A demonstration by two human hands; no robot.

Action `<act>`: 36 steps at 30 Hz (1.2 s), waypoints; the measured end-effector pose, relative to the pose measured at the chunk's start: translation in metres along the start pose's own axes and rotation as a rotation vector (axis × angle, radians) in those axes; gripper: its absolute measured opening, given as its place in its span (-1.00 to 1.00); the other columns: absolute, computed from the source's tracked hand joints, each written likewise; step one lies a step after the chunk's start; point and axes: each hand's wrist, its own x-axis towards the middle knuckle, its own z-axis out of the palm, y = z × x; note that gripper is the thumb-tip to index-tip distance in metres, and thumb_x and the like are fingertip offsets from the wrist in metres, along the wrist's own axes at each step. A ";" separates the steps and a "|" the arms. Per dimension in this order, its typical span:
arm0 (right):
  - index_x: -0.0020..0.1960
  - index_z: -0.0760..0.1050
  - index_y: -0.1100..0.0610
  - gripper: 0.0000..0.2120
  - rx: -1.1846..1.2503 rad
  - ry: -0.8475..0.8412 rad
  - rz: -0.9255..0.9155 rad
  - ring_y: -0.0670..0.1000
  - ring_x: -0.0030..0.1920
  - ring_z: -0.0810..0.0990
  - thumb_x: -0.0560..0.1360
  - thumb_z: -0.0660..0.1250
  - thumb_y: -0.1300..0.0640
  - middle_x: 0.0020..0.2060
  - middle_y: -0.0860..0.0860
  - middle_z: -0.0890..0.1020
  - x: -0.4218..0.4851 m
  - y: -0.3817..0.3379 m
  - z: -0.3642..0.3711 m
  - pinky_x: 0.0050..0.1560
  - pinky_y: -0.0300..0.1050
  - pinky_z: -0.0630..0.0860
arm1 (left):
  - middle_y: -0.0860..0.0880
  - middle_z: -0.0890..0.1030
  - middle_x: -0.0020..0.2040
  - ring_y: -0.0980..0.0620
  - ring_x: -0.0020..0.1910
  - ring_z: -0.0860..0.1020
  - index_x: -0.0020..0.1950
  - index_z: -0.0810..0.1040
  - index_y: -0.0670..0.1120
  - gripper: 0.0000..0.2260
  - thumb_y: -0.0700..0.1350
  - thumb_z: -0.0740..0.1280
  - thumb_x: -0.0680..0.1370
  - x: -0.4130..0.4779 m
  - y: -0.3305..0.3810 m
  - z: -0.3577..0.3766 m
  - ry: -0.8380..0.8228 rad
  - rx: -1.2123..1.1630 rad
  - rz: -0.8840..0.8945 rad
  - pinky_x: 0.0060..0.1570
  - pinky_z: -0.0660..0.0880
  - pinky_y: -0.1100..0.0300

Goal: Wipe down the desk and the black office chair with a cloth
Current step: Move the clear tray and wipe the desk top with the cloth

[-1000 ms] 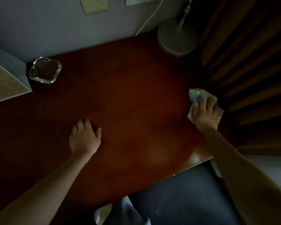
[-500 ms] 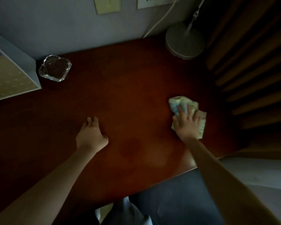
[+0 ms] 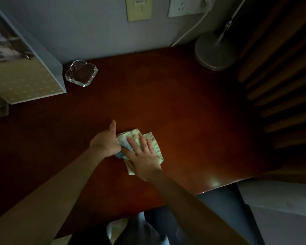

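Observation:
The dark red-brown desk fills the middle of the view. A crumpled pale cloth lies near its centre. My right hand lies flat on the cloth with fingers spread, pressing it to the wood. My left hand is at the cloth's left edge, its thumb pointing away from me; its fingers are tucked against the cloth and mostly hidden, so I cannot tell whether they grip it. The black office chair is not in view.
A glass ashtray sits at the back left beside a framed mirror. A round lamp base stands at the back right, its cord running to a wall socket. Brown curtains hang along the right edge.
My right hand has slid the cloth leftward from the desk's right edge to the centre. My left hand, resting apart before, now meets the cloth's left edge.

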 end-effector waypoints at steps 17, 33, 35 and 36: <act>0.52 -0.15 -0.20 -0.51 0.139 0.136 0.501 0.16 0.51 -0.25 0.63 -0.11 -0.17 0.54 -0.06 -0.16 -0.017 0.162 -0.038 0.48 0.09 -0.21 | -0.17 -0.13 0.55 -0.16 0.52 0.03 0.55 -0.20 -0.13 0.00 0.12 0.44 0.41 0.005 0.022 0.009 -0.104 0.148 -0.069 0.42 0.23 -0.10; 0.52 -0.08 -0.14 -0.47 0.241 0.256 0.749 0.28 0.50 -0.09 0.59 -0.09 -0.20 0.54 0.11 -0.08 -0.051 0.289 -0.052 0.47 0.23 -0.12 | -0.24 0.15 0.51 -0.12 0.45 0.28 0.53 0.03 -0.21 0.04 0.26 0.47 0.29 0.007 0.036 0.006 -0.027 0.431 -0.055 0.33 0.35 0.06; 0.52 -0.08 -0.14 -0.47 0.249 0.252 0.752 0.29 0.50 -0.09 0.60 -0.07 -0.19 0.53 0.12 -0.09 -0.048 0.295 -0.053 0.47 0.24 -0.12 | -0.23 0.15 0.51 -0.11 0.44 0.28 0.53 0.03 -0.20 0.04 0.27 0.47 0.28 0.007 0.035 0.006 -0.022 0.416 -0.051 0.32 0.36 0.07; 0.52 -0.08 -0.14 -0.48 0.263 0.247 0.765 0.29 0.50 -0.09 0.60 -0.07 -0.19 0.54 0.11 -0.09 -0.046 0.297 -0.055 0.47 0.24 -0.12 | -0.23 0.15 0.51 -0.11 0.45 0.27 0.53 0.03 -0.20 0.05 0.26 0.47 0.28 0.007 0.035 0.006 -0.023 0.409 -0.050 0.33 0.36 0.06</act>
